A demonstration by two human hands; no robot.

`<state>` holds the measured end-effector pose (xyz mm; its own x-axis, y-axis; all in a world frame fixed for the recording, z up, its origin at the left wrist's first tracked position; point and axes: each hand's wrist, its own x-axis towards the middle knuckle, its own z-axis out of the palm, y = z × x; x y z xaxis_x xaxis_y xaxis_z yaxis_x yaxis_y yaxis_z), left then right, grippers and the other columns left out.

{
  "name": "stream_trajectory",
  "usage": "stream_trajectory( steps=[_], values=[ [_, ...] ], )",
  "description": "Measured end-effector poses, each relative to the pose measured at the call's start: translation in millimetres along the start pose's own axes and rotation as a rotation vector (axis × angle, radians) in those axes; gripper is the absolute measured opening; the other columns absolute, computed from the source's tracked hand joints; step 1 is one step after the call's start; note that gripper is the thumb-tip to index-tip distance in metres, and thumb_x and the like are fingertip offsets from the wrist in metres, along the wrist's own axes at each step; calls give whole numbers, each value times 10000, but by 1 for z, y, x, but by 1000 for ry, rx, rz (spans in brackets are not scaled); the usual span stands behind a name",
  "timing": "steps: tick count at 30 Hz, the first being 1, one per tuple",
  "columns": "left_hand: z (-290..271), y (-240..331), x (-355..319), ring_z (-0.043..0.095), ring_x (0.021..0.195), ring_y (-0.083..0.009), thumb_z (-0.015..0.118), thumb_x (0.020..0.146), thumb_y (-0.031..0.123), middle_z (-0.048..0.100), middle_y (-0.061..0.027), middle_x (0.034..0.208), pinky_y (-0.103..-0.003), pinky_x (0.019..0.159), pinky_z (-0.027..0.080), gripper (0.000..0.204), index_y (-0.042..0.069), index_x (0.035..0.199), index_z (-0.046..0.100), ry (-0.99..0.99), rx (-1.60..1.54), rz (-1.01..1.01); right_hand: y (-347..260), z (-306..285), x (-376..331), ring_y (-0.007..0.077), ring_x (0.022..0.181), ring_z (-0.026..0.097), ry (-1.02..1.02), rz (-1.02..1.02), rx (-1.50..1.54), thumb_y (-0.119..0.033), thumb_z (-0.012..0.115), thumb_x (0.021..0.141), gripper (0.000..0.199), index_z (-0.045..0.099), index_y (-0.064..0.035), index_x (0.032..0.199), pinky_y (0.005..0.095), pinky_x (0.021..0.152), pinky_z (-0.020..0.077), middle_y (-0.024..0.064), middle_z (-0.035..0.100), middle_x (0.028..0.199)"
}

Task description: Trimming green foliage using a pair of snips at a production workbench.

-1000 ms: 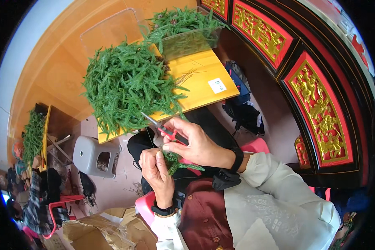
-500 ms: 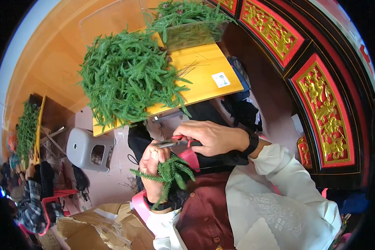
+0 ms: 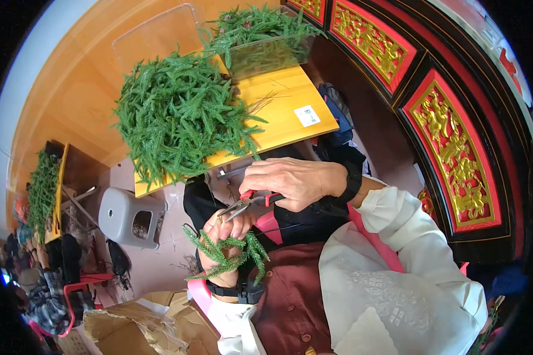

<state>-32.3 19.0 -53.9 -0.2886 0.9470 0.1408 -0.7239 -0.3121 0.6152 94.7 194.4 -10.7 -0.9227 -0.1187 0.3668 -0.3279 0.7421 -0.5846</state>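
Note:
My left hand [image 3: 234, 226] is closed round the stem end of a green artificial pine sprig [image 3: 224, 258], whose needled branches hang down over my wrist. Pliers [image 3: 239, 208] with red and black handles are gripped in my right hand [image 3: 299, 180]. Their metal jaws point down and left, with the tips at the fingers of my left hand. A thin dark wire seems to run out to the right of that hand. Just beyond my hands, a big heap of similar pine sprigs [image 3: 177, 118] covers much of the yellow table [image 3: 290, 121].
Loose wires [image 3: 263, 102] and a white printed card [image 3: 307, 116] lie on the table, near a clear bin [image 3: 272, 56] with more greenery. A grey stool [image 3: 130, 216] stands left, cardboard [image 3: 130, 325] lower left. Carved red-and-gold panels [image 3: 453, 154] line the right. Another person's sleeve [image 3: 50, 299] shows far left.
The pliers have turned, their jaws now angled down toward my left fingers instead of lying nearly level. My right hand has shifted slightly up and left. The sprig has rotated in my left hand.

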Motion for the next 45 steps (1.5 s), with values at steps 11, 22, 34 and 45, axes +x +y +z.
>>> stream_trajectory(
  steps=[11,22,34,45],
  values=[
    [-8,-5,5,345,581,-143,559,880,351,382,-7,611,-313,652,315,365,129,644,391,-73,15,-25,5,4,1,339,851,558,74,-26,-59,-108,635,723,264,542,-54,964,416,743,454,130,548,855],
    [11,-7,4,479,731,-54,618,892,83,557,29,791,-203,684,398,91,1,868,585,448,1057,326,-38,17,-12,432,659,594,56,534,-263,-201,629,720,235,551,10,783,488,606,477,221,599,693],
    [8,10,-9,531,738,-85,614,828,35,576,-2,807,-203,675,409,68,15,891,599,384,366,76,-12,3,-13,303,848,532,120,110,-272,-55,684,651,388,543,-41,1012,393,759,449,100,514,871],
    [-7,2,-4,398,613,-75,611,816,222,500,-4,710,-200,558,305,202,36,802,533,108,107,-36,-6,10,-9,307,735,555,136,56,-251,-53,671,621,335,571,-70,940,403,619,454,86,510,786]
  ],
)
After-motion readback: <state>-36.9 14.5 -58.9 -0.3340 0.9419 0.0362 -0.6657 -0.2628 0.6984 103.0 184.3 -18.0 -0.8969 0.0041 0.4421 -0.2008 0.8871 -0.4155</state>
